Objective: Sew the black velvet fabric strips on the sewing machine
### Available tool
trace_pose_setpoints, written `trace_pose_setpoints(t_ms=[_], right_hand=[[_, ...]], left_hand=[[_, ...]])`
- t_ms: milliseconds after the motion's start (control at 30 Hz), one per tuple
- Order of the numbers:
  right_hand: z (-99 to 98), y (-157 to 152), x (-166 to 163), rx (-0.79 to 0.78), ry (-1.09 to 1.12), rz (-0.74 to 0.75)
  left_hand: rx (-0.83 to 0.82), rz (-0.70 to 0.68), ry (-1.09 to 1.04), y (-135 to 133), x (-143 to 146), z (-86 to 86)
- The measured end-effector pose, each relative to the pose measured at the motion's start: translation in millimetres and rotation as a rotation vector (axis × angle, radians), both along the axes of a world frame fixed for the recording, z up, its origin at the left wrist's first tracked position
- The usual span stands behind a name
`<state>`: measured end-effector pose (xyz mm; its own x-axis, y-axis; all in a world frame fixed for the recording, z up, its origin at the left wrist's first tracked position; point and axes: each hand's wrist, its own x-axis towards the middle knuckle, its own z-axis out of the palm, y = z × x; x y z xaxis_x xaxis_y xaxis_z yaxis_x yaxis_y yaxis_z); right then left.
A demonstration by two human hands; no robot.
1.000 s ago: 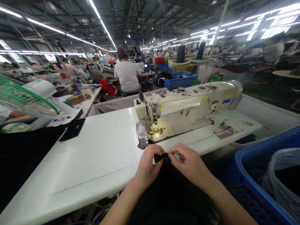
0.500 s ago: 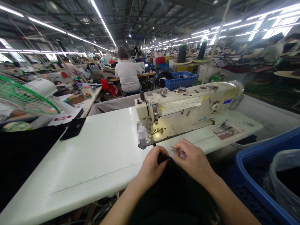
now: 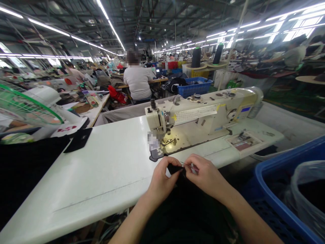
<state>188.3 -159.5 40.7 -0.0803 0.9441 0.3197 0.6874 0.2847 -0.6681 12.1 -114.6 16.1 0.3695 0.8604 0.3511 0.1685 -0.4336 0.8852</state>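
Black cloth point(image 3: 188, 206) hangs toward my lap, and my left hand point(image 3: 162, 176) pinches its upper edge between thumb and fingers. Close beside it, my right hand point(image 3: 205, 174) is closed around small metal thread snips point(image 3: 195, 168), mostly covered by the fingers. Their pointed tips reach the cloth edge near my left fingertips; whether they cut a thread is too small to see. Just beyond both hands stands a cream sewing machine point(image 3: 195, 113), its lamp lighting the needle area.
The white sewing table point(image 3: 114, 159) extends left, with a flat black piece point(image 3: 79, 140) near its far edge. A green fan point(image 3: 30, 105) stands at left. A blue basket point(image 3: 264, 176) is close on my right. A seated person point(image 3: 138, 81) works ahead.
My right hand has moved left, bringing the snips from beside the cloth up to its edge. My left hand still pinches the cloth, nearly in place.
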Motion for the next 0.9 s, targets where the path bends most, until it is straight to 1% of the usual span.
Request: trace_pose_setpoints(t_ms=[133, 233, 367, 433, 533, 600, 633, 700, 767, 900], right_hand=[[-4.5, 2.6, 0.9, 0.037, -0.012, -0.056], [-7.6, 3.3, 1.3, 0.07, 0.007, -0.081], [-11.0, 3.9, -0.1, 0.074, -0.029, -0.041], [-11.5, 5.0, 0.4, 0.089, -0.05, -0.028], [-8.7, 7.7, 6.1, 0.155, -0.011, -0.126], [-5.0, 9.0, 12.0, 0.178, 0.044, -0.214], [-3.1, 9.1, 14.6, 0.154, 0.068, -0.227], [-0.2, 8.3, 17.0, 0.052, 0.114, -0.198], [0.5, 6.4, 14.8, -0.044, 0.172, -0.127], [-5.2, 3.3, 4.0, -0.157, 0.303, 0.009]], left_hand=[[-0.097, 0.005, -0.022, -1.6, 2.5, 2.9], [-0.196, -0.015, -0.058, 0.4, 5.0, 9.2], [-0.359, -0.107, -0.102, 5.1, 6.7, 17.6], [-0.392, -0.124, -0.069, 6.2, 6.9, 18.1], [-0.43, -0.127, -0.002, 5.8, 7.0, 12.7], [-0.502, -0.121, -0.028, 5.2, 6.6, 7.7], [-0.542, -0.11, -0.065, 5.0, 6.2, 5.8], [-0.604, -0.087, -0.151, 5.3, 4.8, 4.5], [-0.635, -0.075, -0.214, 6.1, 3.2, 6.5], [-0.646, -0.078, -0.239, 7.0, 2.1, 13.6]])
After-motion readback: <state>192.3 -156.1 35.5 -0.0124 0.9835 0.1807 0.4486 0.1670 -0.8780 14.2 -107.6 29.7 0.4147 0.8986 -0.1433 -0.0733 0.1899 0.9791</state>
